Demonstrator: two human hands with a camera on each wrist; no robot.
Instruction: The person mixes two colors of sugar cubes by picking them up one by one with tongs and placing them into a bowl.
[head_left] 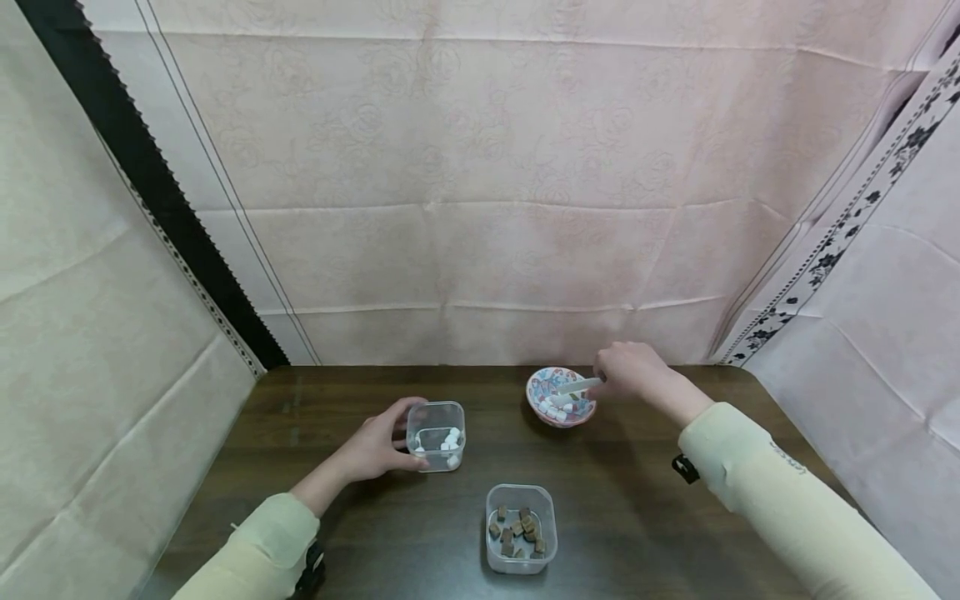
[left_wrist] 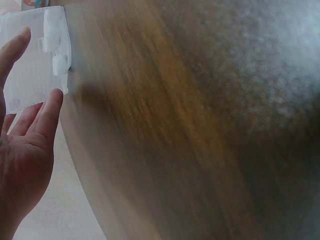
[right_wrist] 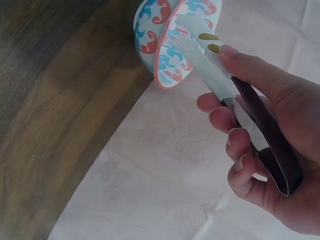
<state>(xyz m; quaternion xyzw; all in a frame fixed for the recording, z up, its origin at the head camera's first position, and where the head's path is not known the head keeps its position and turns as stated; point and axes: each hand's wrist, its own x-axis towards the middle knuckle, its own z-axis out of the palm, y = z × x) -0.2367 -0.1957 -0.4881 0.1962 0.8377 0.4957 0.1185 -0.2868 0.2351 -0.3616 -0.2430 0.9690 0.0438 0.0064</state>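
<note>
My left hand (head_left: 384, 443) grips a clear plastic container (head_left: 432, 413) at the left, thumb on its near side and fingers around its far side. Small white pieces (head_left: 451, 440) lie in the container's right part; they also show in the left wrist view. My right hand (head_left: 636, 372) holds tongs (right_wrist: 212, 75) with pale arms and a dark, bent handle, pinched between thumb and fingers. The tongs' tips reach into a patterned bowl (head_left: 550, 419) with a pink rim. More white pieces (head_left: 556, 412) lie inside it. In the right wrist view, the bowl's wall hides the tips.
A second clear container (head_left: 521, 567) with several small brown pieces (head_left: 528, 525) stands nearer the front of the dark wooden table (head_left: 352, 542). Pale cloth (head_left: 480, 258) hangs behind the table's back edge, close beyond the bowl, and at both sides.
</note>
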